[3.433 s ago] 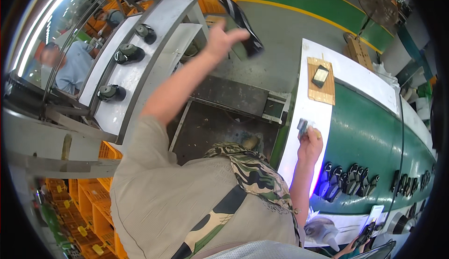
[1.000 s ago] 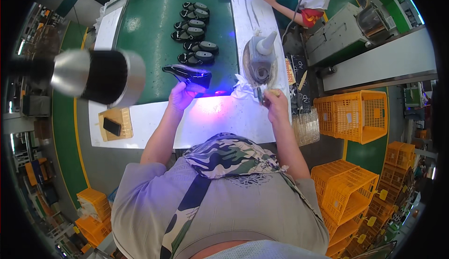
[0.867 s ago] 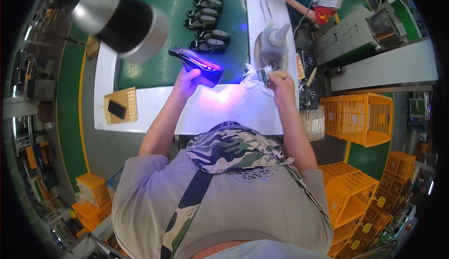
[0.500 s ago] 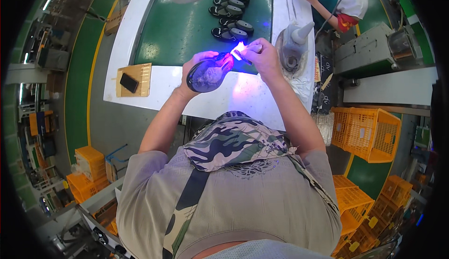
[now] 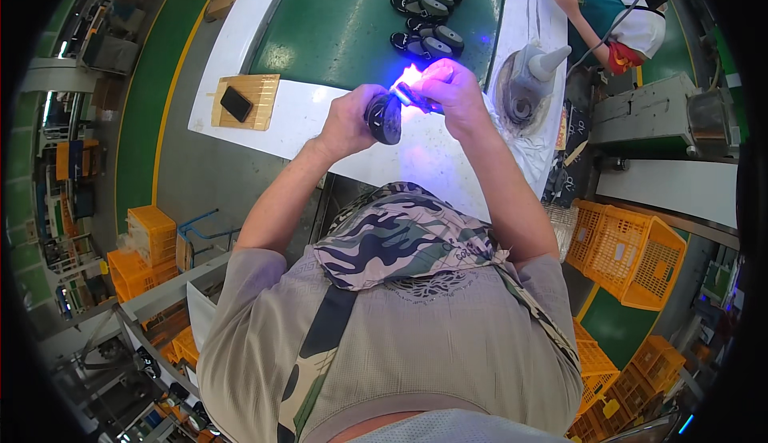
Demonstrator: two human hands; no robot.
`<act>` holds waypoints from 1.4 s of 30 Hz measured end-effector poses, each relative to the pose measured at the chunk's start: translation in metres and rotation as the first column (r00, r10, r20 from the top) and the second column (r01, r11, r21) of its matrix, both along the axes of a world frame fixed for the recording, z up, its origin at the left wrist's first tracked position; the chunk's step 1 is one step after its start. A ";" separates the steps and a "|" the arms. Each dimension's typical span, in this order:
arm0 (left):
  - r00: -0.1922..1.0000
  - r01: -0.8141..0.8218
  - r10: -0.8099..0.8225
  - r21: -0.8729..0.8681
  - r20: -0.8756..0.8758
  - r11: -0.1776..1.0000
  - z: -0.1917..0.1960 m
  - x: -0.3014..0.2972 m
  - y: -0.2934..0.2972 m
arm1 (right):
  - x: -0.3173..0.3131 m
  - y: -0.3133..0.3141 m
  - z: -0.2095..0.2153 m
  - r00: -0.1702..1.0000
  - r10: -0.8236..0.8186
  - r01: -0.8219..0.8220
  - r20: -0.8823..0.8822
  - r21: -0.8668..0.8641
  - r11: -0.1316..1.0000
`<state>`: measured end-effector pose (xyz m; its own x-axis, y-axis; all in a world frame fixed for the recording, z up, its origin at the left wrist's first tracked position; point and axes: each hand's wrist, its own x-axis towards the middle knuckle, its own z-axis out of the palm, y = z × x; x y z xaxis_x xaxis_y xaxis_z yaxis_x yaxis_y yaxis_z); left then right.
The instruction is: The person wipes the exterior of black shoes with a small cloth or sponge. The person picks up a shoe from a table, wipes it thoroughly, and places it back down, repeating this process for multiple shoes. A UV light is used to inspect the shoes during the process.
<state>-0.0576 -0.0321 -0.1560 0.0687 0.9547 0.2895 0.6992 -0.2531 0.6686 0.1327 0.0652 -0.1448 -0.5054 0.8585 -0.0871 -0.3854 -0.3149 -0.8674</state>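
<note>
My left hand [image 5: 352, 120] is closed round a dark shoe [image 5: 386, 121], tilted over the near edge of the table. My right hand [image 5: 454, 93] pinches a small dark piece [image 5: 418, 102] close to the shoe's upper end; its exact kind is lost in the glare. A bright blue-violet light [image 5: 411, 80] shines between the two hands and tints the fingers and tabletop. Beyond them, several black shoes with grey insoles [image 5: 430, 11] stand in a row on the green work surface [image 5: 344, 19].
A grey bottle with a pale nozzle [image 5: 530, 83] stands right of my right hand. At left, a black phone [image 5: 235, 104] lies on cardboard [image 5: 262, 105]. A co-worker's arm [image 5: 588, 23] shows at upper right. Orange crates [image 5: 628, 251] stand at right, others [image 5: 150, 239] at left.
The shoe has turned from showing its broad sole to a narrower side. My hands have drawn closer together. The whole view has swung, shifting the table scene rightward.
</note>
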 end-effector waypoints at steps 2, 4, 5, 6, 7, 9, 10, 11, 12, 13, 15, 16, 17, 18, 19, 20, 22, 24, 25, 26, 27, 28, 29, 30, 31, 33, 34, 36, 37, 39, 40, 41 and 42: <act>0.999 0.009 -0.013 -0.093 -0.047 0.996 0.001 0.001 0.001 | 0.003 0.001 0.009 1.000 -0.011 0.011 -0.014 0.027 1.000; 0.993 0.029 -0.053 -0.207 -0.107 0.978 0.007 0.001 0.004 | 0.007 0.004 0.013 0.999 0.005 -0.009 0.040 0.099 0.995; 0.991 0.028 -0.066 -0.292 -0.119 0.956 0.012 0.002 0.006 | 0.009 0.008 0.012 0.997 0.005 -0.017 0.082 0.148 0.989; 0.993 0.078 -0.103 -0.361 -0.051 0.929 0.012 0.002 0.006 | 0.011 0.012 0.011 0.992 0.003 -0.028 0.125 0.196 0.980; 0.991 0.132 -0.136 -0.423 0.020 0.897 0.013 0.000 0.008 | 0.013 0.017 0.008 0.986 -0.010 -0.029 0.164 0.232 0.972; 0.966 0.251 -0.178 -0.504 0.189 0.827 0.003 -0.004 0.013 | 0.014 0.026 0.001 0.970 -0.037 -0.038 0.239 0.303 0.952; 0.958 0.276 -0.185 -0.524 0.221 0.805 0.004 -0.004 0.013 | 0.012 0.027 0.001 0.978 -0.073 0.007 0.193 0.322 0.947; 0.949 0.301 -0.189 -0.544 0.252 0.784 0.007 -0.002 0.015 | 0.010 0.028 0.001 0.983 -0.107 0.052 0.146 0.338 0.940; 0.939 0.325 -0.192 -0.561 0.284 0.761 0.008 -0.001 0.016 | 0.007 0.029 0.001 0.985 -0.140 0.097 0.098 0.352 0.931; 0.929 0.354 -0.211 -0.569 0.303 0.743 0.007 -0.001 0.017 | 0.007 0.031 -0.001 0.986 -0.138 0.095 0.092 0.368 0.925; 0.912 0.378 -0.195 -0.560 0.360 0.737 -0.001 -0.002 0.018 | 0.008 0.035 -0.007 0.988 -0.133 0.091 0.078 0.399 0.912; 0.903 0.388 -0.183 -0.558 0.388 0.733 -0.004 -0.004 0.017 | 0.007 0.037 -0.011 0.988 -0.132 0.085 0.078 0.437 0.896; 0.882 0.420 -0.155 -0.595 0.444 0.686 -0.007 -0.005 0.018 | 0.006 0.039 -0.015 0.988 -0.130 0.078 0.078 0.474 0.877; 0.866 0.435 -0.126 -0.606 0.483 0.666 -0.009 -0.005 0.019 | 0.006 0.040 -0.017 0.989 -0.128 0.071 0.078 0.511 0.857; 0.851 0.443 -0.087 -0.617 0.518 0.650 -0.011 -0.005 0.017 | 0.004 0.040 -0.017 0.988 -0.109 0.038 0.113 0.502 0.864; 0.833 0.451 -0.046 -0.627 0.552 0.635 -0.012 -0.005 0.015 | 0.006 0.037 -0.014 0.985 -0.088 0.003 0.148 0.493 0.870; 0.756 0.490 0.049 -0.615 0.652 0.617 -0.014 -0.002 0.013 | 0.007 0.032 -0.015 0.983 -0.050 -0.040 0.175 0.475 0.879; 0.715 0.483 0.106 -0.598 0.691 0.640 -0.023 -0.002 0.009 | 0.006 0.026 -0.020 0.987 -0.017 -0.058 0.159 0.459 0.887; 0.694 0.482 0.134 -0.596 0.707 0.642 -0.030 -0.002 0.007 | 0.006 0.024 -0.024 0.988 -0.052 -0.041 0.149 0.563 0.825; 0.673 0.482 0.161 -0.593 0.722 0.645 -0.037 -0.002 0.005 | 0.005 0.021 -0.026 0.988 -0.035 -0.056 0.154 0.549 0.834; 0.650 0.483 0.187 -0.591 0.736 0.647 -0.043 -0.002 0.003 | 0.005 0.017 -0.028 0.987 -0.018 -0.071 0.159 0.534 0.842; 0.610 0.478 0.223 -0.577 0.761 0.662 -0.043 0.000 0.001 | 0.007 0.015 -0.032 0.986 -0.010 -0.080 0.168 0.520 0.850; 0.567 0.472 0.257 -0.565 0.783 0.677 -0.040 0.003 -0.003 | 0.007 0.013 -0.039 0.989 0.029 -0.099 0.147 0.501 0.860; 0.522 0.467 0.290 -0.553 0.802 0.690 -0.040 0.004 -0.006 | 0.007 0.010 -0.043 0.987 0.061 -0.125 0.149 0.475 0.871; 0.476 0.494 0.312 -0.543 0.822 0.679 -0.042 0.003 -0.008 | 0.007 0.006 -0.045 0.984 0.093 -0.152 0.150 0.450 0.880; 0.394 0.462 0.361 -0.522 0.845 0.717 -0.043 0.006 -0.013 | 0.008 0.000 -0.050 0.972 0.144 -0.210 0.184 0.423 0.881; 0.336 0.456 0.382 -0.504 0.861 0.734 -0.044 0.007 -0.014 | 0.009 -0.003 -0.054 0.972 0.154 -0.218 0.177 0.439 0.872; 0.267 0.432 0.428 -0.504 0.863 0.748 -0.055 0.006 -0.015 | 0.013 -0.007 -0.059 0.971 0.175 -0.233 0.165 0.471 0.851; 0.231 0.412 0.452 -0.507 0.862 0.757 -0.060 0.005 -0.017 | 0.016 -0.009 -0.054 0.961 0.176 -0.262 0.215 0.487 0.833; 0.195 0.370 0.470 -0.509 0.861 0.777 -0.070 0.002 -0.023 | 0.022 -0.012 -0.051 0.947 0.213 -0.306 0.241 0.470 0.828; 0.178 0.350 0.476 -0.508 0.861 0.787 -0.073 0.002 -0.026 | 0.025 -0.012 -0.051 0.940 0.229 -0.326 0.254 0.463 0.824; 0.154 0.327 0.476 -0.499 0.866 0.803 -0.076 0.004 -0.029 | 0.029 -0.011 -0.053 0.929 0.264 -0.357 0.259 0.440 0.824; 0.119 0.297 0.494 -0.506 0.861 0.810 -0.079 0.004 -0.034 | 0.034 -0.009 -0.056 0.917 0.300 -0.388 0.263 0.417 0.822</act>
